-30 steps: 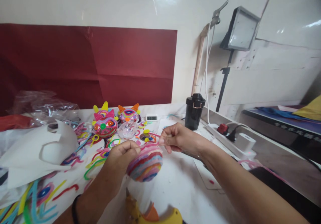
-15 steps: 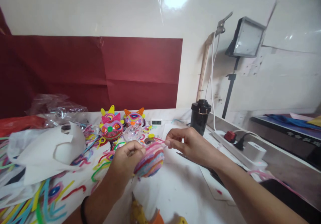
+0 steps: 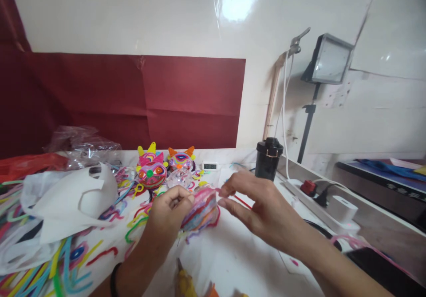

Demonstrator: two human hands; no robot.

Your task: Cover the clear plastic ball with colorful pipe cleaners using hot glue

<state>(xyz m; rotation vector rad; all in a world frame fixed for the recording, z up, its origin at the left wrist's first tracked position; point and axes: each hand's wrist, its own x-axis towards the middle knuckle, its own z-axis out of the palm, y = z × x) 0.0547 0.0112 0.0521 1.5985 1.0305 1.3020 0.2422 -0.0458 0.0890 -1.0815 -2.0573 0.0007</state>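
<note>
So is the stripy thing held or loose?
Held: the left hand pinches the striped piece near its top edge. Whether its underside touches the table, I can't tell.

Left hand (image 3: 169, 212): fingers (image 3: 176, 193) curled, thumb pressed to forefinger; forearm (image 3: 143, 259) slanting up from lower edge. Right hand (image 3: 261, 203): thumb and forefinger slightly parted, tips leftward, blurred; forearm in from lower right.

Toward the near edge of the table (image 3: 246, 266), my view cuts off a yellow tool (image 3: 186, 284). The left hand (image 3: 171, 206) hides part of the striped piece (image 3: 203, 208); the right hand (image 3: 261, 201) appears blurred.
</note>
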